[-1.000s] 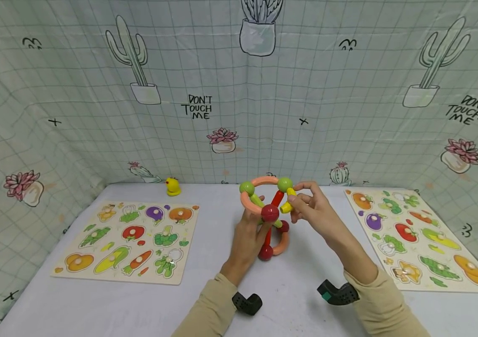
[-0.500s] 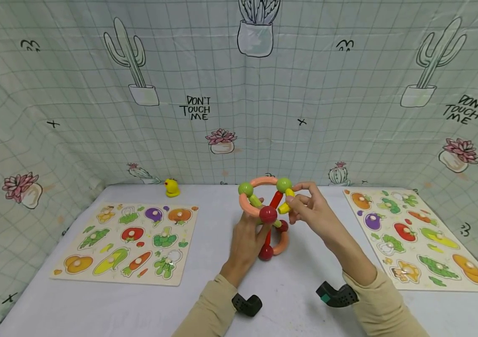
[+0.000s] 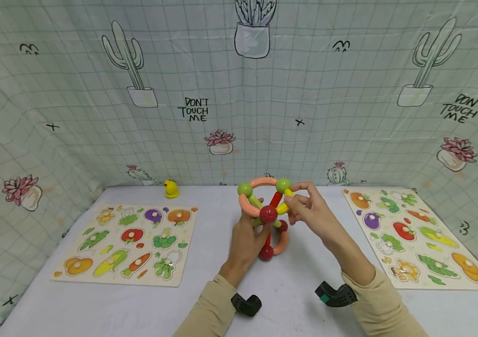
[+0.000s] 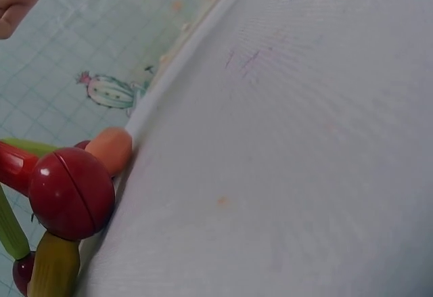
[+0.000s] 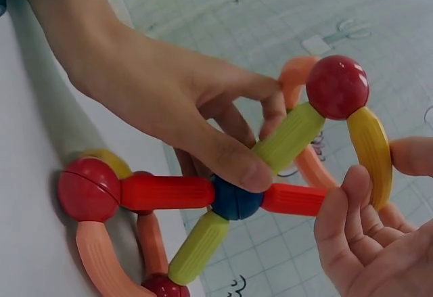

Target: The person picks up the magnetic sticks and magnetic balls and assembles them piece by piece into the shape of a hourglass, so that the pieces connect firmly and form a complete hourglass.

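Note:
A construction of magnetic rods and balls stands on the table. My left hand [image 3: 245, 243] grips it at the middle, its thumb on the blue ball [image 5: 237, 203] and its fingers behind the light green rod [image 5: 292, 138]. My right hand [image 3: 312, 213] pinches a curved yellow rod [image 5: 372, 151] between thumb and fingers. One end of that rod meets the upper red ball [image 3: 268, 214], and the other is at a green ball [image 3: 283, 185]. Curved orange rods [image 3: 264, 180] link the upper balls. In the left wrist view a lower red ball [image 4: 73, 194] appears close up.
A vegetable puzzle board [image 3: 63, 276] lies to the left and a second puzzle board [image 3: 426, 281] to the right. Near the table's back edge sits a small yellow toy duck [image 3: 171, 189]. A patterned cloth [image 3: 247, 103] hangs behind the table [image 3: 289, 309].
The lower end of the yellow rod has swung left, from apart to touching the upper red ball. My left hand keeps its grip, and the head view has shifted slightly.

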A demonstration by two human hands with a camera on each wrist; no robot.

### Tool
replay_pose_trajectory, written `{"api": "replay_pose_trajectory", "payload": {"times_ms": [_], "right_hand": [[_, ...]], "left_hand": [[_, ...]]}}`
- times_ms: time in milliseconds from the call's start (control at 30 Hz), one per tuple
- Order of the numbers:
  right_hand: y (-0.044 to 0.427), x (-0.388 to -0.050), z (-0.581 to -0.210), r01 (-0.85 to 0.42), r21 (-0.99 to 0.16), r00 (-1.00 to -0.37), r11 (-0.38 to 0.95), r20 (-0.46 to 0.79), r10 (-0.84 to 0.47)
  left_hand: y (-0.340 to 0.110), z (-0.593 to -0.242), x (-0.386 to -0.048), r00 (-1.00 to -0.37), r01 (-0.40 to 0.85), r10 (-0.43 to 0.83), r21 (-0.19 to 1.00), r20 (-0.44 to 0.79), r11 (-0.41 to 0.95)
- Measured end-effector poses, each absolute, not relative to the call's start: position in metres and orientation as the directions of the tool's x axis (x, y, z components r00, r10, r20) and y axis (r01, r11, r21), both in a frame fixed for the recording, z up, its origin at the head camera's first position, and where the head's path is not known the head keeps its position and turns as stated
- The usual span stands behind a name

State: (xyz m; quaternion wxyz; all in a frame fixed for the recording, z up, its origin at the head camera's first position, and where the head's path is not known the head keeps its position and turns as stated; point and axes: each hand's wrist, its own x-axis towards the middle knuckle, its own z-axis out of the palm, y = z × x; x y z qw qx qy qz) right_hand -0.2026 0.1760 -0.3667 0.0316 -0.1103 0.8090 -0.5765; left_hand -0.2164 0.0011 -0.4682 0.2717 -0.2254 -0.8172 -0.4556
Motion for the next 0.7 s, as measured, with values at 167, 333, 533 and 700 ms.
{"api": "replay_pose_trajectory", "payload": {"times_ms": [167, 333, 533, 700], "right_hand": [[0.179, -0.204, -0.368, -0.178, -0.918, -0.973, 0.353, 0.112, -0.2], [0.182, -0.205, -0.37, -0.266, -0.882, -0.951, 0.388, 0.175, -0.255], [0.183, -0.206, -0.368, -0.175, -0.931, -0.967, 0.32, 0.101, -0.235], [0.182, -0.207, -0.37, -0.116, -0.965, -0.965, 0.235, 0.054, -0.255]], "left_hand": [[0.0, -0.472, -0.218, -0.804, 0.587, 0.13, 0.741, 0.58, 0.325], [-0.001, -0.473, -0.218, -0.85, 0.526, 0.135, 0.828, 0.509, 0.195], [-0.004, -0.463, -0.214, -0.839, 0.542, 0.11, 0.835, 0.533, 0.09], [-0.009, -0.445, -0.204, -0.833, 0.552, -0.022, 0.834, 0.552, 0.022]]}}
